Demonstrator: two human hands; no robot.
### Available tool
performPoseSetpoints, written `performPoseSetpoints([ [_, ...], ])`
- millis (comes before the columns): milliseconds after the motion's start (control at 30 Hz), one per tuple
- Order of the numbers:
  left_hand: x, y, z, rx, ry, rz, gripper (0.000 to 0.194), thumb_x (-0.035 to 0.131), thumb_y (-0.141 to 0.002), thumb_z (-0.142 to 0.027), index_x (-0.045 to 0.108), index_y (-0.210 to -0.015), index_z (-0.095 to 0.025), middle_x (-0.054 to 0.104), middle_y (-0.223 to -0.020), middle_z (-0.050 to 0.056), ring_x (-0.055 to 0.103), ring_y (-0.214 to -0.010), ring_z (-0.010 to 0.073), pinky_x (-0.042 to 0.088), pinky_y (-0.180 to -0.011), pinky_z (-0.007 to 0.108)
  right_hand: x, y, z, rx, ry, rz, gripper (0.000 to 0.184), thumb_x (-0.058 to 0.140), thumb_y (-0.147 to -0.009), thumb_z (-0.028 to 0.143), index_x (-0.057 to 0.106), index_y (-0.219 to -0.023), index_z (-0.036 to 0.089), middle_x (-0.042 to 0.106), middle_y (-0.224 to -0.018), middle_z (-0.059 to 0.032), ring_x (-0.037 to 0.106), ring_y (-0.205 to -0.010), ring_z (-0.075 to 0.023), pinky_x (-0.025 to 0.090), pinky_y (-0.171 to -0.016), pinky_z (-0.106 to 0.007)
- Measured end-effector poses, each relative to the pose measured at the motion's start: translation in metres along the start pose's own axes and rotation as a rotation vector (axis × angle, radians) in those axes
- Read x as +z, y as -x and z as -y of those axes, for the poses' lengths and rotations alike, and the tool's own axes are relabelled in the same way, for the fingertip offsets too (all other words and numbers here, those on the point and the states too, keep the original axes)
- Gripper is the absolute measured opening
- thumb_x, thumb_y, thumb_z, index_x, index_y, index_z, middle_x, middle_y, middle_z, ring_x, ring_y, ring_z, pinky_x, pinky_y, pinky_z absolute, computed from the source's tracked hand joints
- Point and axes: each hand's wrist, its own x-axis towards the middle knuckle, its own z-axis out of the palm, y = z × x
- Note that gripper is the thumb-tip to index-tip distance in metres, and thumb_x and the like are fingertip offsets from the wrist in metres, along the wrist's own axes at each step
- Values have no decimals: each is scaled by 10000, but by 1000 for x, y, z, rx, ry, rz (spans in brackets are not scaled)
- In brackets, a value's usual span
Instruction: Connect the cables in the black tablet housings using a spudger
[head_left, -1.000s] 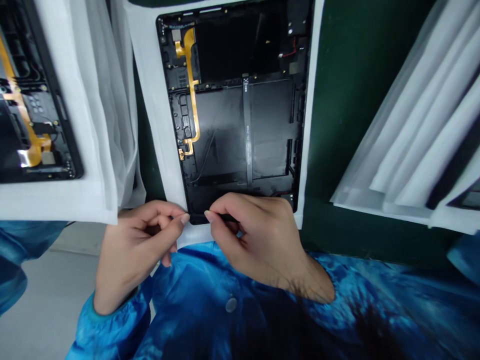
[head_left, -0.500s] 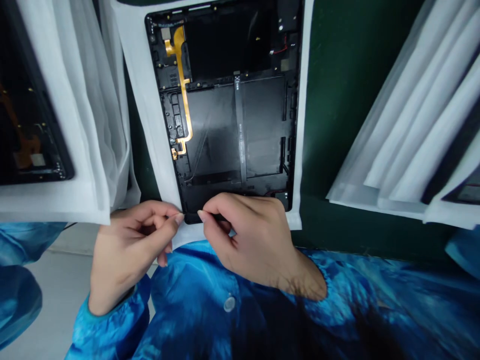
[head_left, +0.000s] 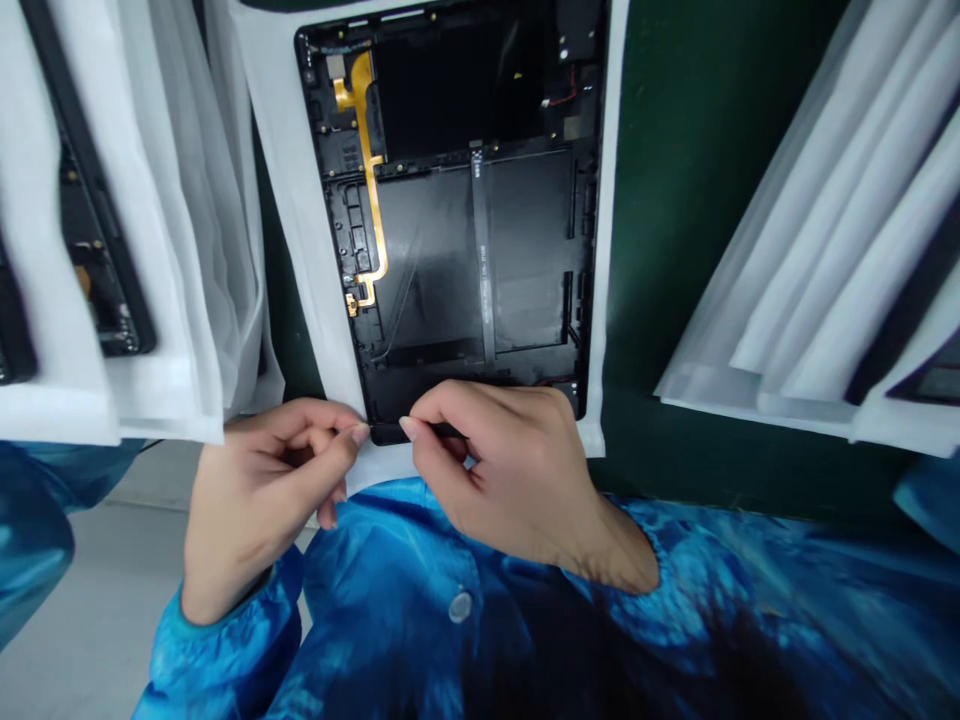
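Note:
A black tablet back housing point(head_left: 427, 270) lies open side up, its near edge toward me. An orange flex cable point(head_left: 373, 190) runs down its left side, and a grey ribbon cable point(head_left: 481, 250) crosses its middle. At the near left corner, my left hand point(head_left: 274, 480) has thumb and index finger pinched against the edge. My right hand point(head_left: 510, 470) is closed in a pinch over the near edge, a little right of that corner, and covers part of it. Something dark shows between the right fingers. What either pinch holds is too small or hidden to name.
White cloth point(head_left: 289, 240) lies under the housing on a dark green work surface point(head_left: 675, 180). Stacked white cloths point(head_left: 187, 260) with other black housings point(head_left: 124, 270) between them stand at left. More layered white cloths point(head_left: 780, 270) lie at right. Another person's blue sleeve point(head_left: 34, 540) shows at lower left.
Another white cloth and a black housing edge have come over the housing on the left stack. My hands keep their pinches at the near edge with barely any shift.

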Motion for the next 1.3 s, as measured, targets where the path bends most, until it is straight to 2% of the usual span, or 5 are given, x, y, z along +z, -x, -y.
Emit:
performPoseSetpoints([
  [700, 1, 1, -2, 22, -36, -14, 173, 713, -791, -384, 712, -752, -216, 538, -444, -83, 484, -330, 55, 401, -371, 122, 3, 0, 2, -26, 54, -17, 181, 553, -909, 182, 599, -735, 182, 513, -565, 67, 475, -512, -71, 331, -524, -244],
  [1300, 2, 1, -4, -59, -22, -15, 175, 725, -762, -371, 709, -762, -196, 543, -440, -71, 493, -343, 69, 387, -365, 134, 5, 1, -4, -92, 37, -51, 216, 540, -915, 166, 628, -719, 147, 546, -592, 53, 472, -521, -69, 315, -525, -249],
])
